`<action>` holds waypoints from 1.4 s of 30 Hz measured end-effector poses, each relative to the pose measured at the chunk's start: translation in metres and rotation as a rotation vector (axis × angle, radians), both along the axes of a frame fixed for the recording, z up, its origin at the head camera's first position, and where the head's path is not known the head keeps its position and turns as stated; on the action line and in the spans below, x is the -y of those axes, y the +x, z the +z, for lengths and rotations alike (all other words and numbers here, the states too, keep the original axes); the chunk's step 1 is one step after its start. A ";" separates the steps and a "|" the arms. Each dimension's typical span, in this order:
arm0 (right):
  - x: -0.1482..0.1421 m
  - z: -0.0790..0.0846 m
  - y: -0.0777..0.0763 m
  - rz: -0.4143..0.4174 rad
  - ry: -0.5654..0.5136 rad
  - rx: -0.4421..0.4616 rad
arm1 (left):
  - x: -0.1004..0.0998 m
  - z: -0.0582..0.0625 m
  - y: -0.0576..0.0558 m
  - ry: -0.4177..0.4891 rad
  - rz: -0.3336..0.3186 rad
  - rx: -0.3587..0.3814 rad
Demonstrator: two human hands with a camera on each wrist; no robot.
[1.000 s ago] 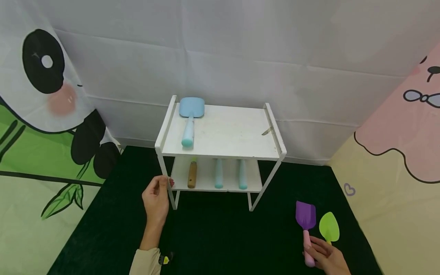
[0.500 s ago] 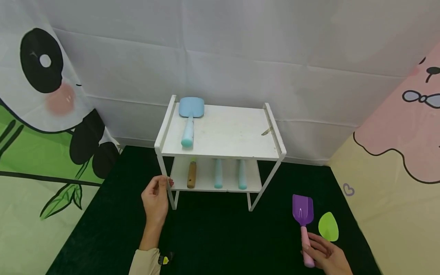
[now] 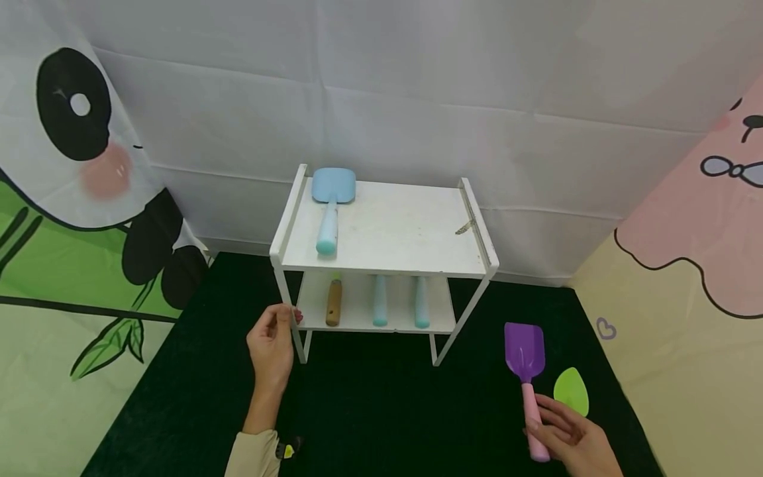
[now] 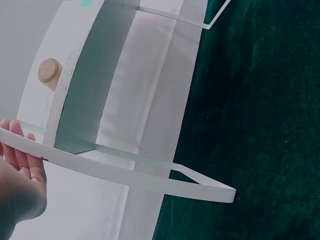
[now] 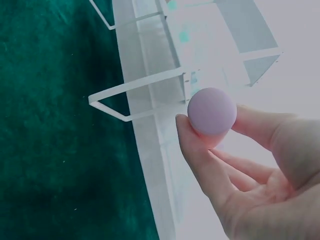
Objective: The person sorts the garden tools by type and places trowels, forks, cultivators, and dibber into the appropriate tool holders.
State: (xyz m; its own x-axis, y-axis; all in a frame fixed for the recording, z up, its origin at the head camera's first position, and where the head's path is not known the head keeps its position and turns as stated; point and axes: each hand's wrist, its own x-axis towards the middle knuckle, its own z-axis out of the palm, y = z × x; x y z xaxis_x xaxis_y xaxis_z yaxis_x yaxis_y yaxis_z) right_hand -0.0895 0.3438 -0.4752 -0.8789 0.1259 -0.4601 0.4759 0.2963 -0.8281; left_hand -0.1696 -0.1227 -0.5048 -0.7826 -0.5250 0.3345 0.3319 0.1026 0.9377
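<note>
My right hand (image 3: 572, 434) pinches the pink handle of a purple toy shovel (image 3: 524, 351), its blade pointing away from me. In the right wrist view, the round end of the shovel's handle (image 5: 212, 111) sits between thumb and fingers. A green leaf-shaped blade (image 3: 572, 389) lies just beyond that hand, its lower part hidden. At the left, my left hand (image 3: 271, 344) holds the front leg of a white two-tier shelf (image 3: 405, 225); its fingers (image 4: 35, 162) pass behind the leg in the left wrist view.
A blue shovel (image 3: 332, 192) lies at the left of the shelf's top tier. On the lower tier are a wooden handle (image 3: 334, 303) and two light-blue handles (image 3: 379, 301), their far ends hidden. Dark green cloth (image 3: 381, 411) covers the surface; white fabric (image 3: 405, 132) hangs behind.
The purple shovel has moved forward and slightly left, and the right hand has shifted slightly with it. My left hand keeps its place on the shelf leg.
</note>
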 end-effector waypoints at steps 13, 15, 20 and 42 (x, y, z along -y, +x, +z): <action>0.014 0.021 0.008 0.051 0.003 -0.091 | 0.000 0.001 0.000 0.005 -0.004 -0.003; 0.017 0.025 0.008 0.055 0.005 -0.101 | 0.000 0.000 -0.001 0.007 -0.003 -0.001; 0.023 0.034 0.011 0.079 0.015 -0.146 | 0.000 -0.002 -0.001 0.006 0.000 0.002; 0.053 0.072 0.019 0.258 0.042 -0.382 | 0.001 -0.002 -0.001 0.013 0.002 0.002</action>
State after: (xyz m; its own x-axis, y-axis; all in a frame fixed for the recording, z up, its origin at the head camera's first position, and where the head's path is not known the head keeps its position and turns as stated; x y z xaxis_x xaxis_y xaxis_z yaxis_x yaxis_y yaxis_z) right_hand -0.0706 0.2912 -0.4036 -0.9895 -0.1072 -0.0965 0.0456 0.4022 -0.9144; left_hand -0.1702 -0.1234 -0.5070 -0.7824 -0.5305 0.3261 0.3299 0.0909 0.9396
